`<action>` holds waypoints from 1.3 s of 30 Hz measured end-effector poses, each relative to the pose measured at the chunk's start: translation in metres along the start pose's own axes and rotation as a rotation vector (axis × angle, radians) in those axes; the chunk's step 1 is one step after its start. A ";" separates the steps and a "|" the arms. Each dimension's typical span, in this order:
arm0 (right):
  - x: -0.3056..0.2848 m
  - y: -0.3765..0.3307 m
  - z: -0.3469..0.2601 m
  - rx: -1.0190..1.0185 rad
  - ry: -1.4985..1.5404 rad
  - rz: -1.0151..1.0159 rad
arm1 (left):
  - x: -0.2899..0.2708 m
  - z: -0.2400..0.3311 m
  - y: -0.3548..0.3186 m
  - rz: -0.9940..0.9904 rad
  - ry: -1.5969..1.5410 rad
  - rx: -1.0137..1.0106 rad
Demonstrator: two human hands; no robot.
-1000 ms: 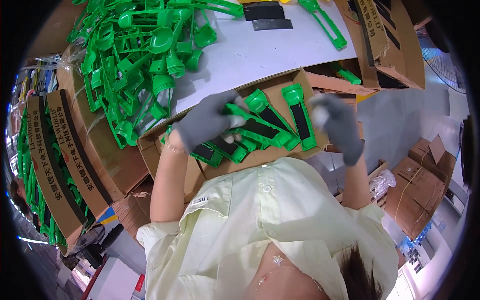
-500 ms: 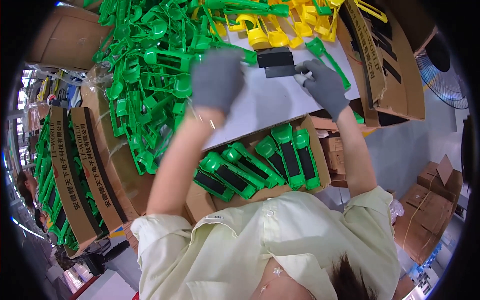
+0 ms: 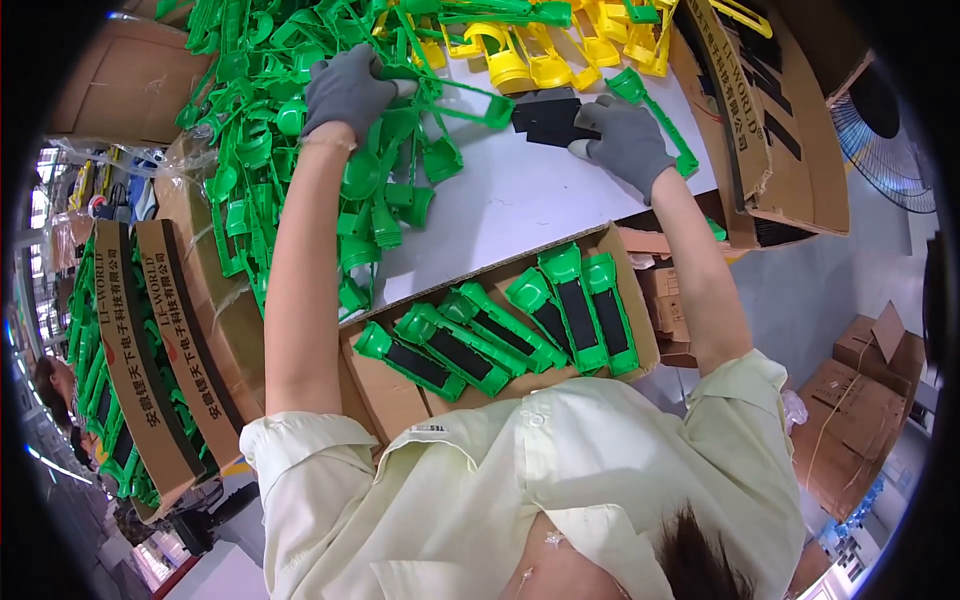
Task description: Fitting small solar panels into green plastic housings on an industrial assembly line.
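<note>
A slim green plastic frame [image 3: 498, 111] lies over the white tabletop [image 3: 520, 200] near its far edge, the grey-gloved left hand [image 3: 349, 93] curled at one end; by the grey-gloved right hand's [image 3: 628, 145] bent fingers lie thin black rectangular strips [image 3: 545, 117]. I cannot tell whether either hand grips. Along the near edge, an open brown cardboard box [image 3: 383, 388] holds black-panelled green pieces [image 3: 455, 358].

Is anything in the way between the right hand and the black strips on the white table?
Nothing visible is: the right hand is at the right end of the black strips, though firm contact is unclear. A green frame at the left hand ends near their left side, not in between.
</note>
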State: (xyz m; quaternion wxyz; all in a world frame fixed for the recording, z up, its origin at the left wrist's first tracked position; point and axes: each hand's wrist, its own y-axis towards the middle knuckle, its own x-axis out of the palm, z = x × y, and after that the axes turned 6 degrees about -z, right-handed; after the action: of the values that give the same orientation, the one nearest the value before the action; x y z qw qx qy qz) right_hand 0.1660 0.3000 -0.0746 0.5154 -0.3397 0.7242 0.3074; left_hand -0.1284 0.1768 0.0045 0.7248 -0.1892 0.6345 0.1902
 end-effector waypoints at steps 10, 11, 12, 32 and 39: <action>-0.066 -0.066 -0.067 0.282 1.060 -0.004 | -0.017 0.006 -0.142 -0.102 -1.457 -0.076; -0.069 -0.073 -0.078 0.286 1.109 -0.019 | -0.013 0.006 -0.153 -0.167 -1.574 -0.123; -0.076 -0.084 -0.092 0.286 1.110 -0.031 | -0.001 0.005 -0.165 -0.272 -1.664 -0.074; -0.053 -0.111 -0.137 0.335 1.020 -0.246 | 0.018 0.053 -0.228 -0.417 -1.828 -0.225; -0.061 -0.121 -0.130 0.223 0.399 0.180 | 0.016 0.046 -0.227 -0.452 -1.720 -0.229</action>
State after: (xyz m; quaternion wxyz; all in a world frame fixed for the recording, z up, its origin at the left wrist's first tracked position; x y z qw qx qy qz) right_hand 0.2083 0.1369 0.0089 0.3670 -0.2687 0.8685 0.1970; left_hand 0.0295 0.0065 0.0013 0.9466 -0.1728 -0.2034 0.1811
